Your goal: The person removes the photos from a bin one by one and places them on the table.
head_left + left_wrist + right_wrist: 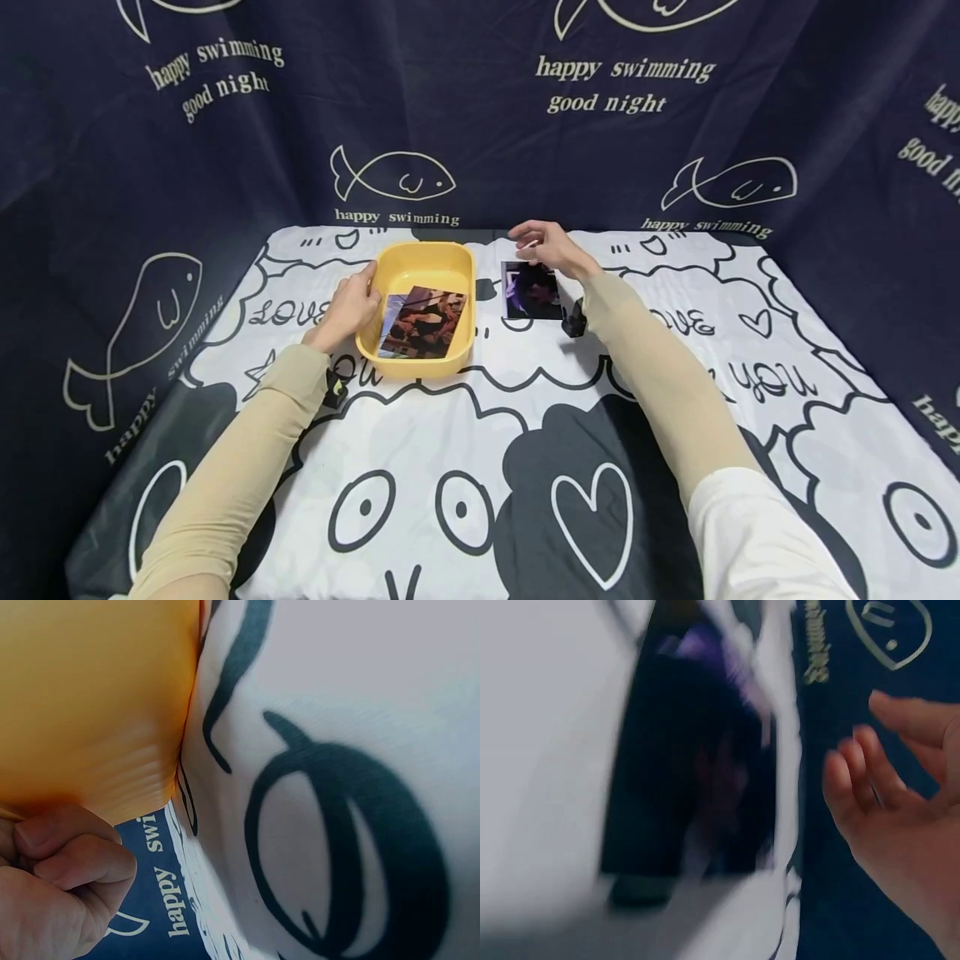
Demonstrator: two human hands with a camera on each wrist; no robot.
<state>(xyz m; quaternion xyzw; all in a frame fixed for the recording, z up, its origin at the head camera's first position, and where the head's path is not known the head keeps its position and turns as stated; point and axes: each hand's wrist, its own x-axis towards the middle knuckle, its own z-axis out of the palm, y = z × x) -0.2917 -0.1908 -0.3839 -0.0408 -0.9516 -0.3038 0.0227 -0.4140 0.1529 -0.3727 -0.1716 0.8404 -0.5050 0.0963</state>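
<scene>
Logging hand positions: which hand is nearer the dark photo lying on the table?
Right. The right hand hovers open at the dark photo's far edge; the left hand holds the yellow tray beside it.
</scene>
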